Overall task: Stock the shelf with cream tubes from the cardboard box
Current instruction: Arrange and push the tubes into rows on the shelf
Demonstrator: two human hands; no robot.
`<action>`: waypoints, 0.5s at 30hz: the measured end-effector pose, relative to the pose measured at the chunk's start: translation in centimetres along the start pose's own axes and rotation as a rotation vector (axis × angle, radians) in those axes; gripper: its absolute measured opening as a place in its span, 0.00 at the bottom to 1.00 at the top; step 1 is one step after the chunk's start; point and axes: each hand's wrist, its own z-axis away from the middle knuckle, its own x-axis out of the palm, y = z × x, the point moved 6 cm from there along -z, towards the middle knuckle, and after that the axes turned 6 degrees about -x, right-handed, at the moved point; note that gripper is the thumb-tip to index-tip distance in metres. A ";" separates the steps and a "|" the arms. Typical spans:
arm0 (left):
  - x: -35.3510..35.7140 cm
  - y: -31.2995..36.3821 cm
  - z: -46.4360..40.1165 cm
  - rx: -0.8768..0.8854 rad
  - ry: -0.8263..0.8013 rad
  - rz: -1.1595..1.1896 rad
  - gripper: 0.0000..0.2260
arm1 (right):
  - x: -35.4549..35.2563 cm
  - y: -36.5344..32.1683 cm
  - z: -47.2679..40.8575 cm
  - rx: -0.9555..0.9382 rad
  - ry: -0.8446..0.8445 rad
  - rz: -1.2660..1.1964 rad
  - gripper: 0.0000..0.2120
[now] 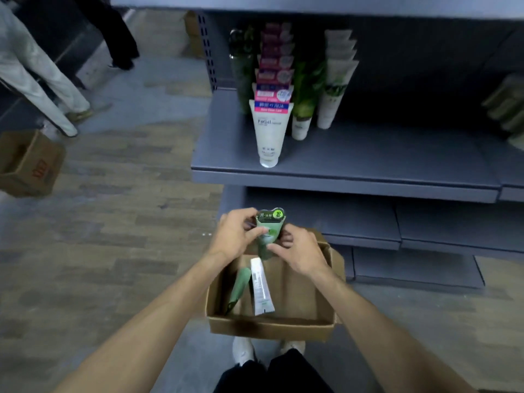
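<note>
Bare forearms, no sleeves, watch or rings in sight. Bare left hand (234, 236) and right hand (300, 252). Dark black trousers (269, 375) below, and white shoes (243, 351) with rounded toes.

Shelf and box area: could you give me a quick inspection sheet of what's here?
Surface: grey shelf, mostly bare.
Job's things: rows of tubes standing on it; green tube held above cardboard box; white tube and another green tube inside.
Clutter: second box on the floor.
Grippers: left hand and right hand both grip the held tube.
Cables: nothing seen.
Surroundings: wood-pattern floor; people's legs far left.
</note>
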 end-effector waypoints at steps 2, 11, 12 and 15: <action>-0.2 2.3 -0.5 0.052 -0.001 -0.021 0.11 | -1.9 -0.8 0.2 -0.017 0.058 0.007 0.15; -2.9 10.3 -1.5 0.209 0.065 -0.029 0.13 | -7.9 -5.9 0.8 -0.155 0.284 -0.023 0.15; -3.3 10.7 -1.6 0.219 0.072 -0.023 0.13 | -8.2 -6.5 0.7 -0.169 0.290 -0.023 0.15; -4.5 11.8 -1.4 0.245 0.100 -0.016 0.12 | -8.4 -7.9 0.4 -0.195 0.293 -0.055 0.13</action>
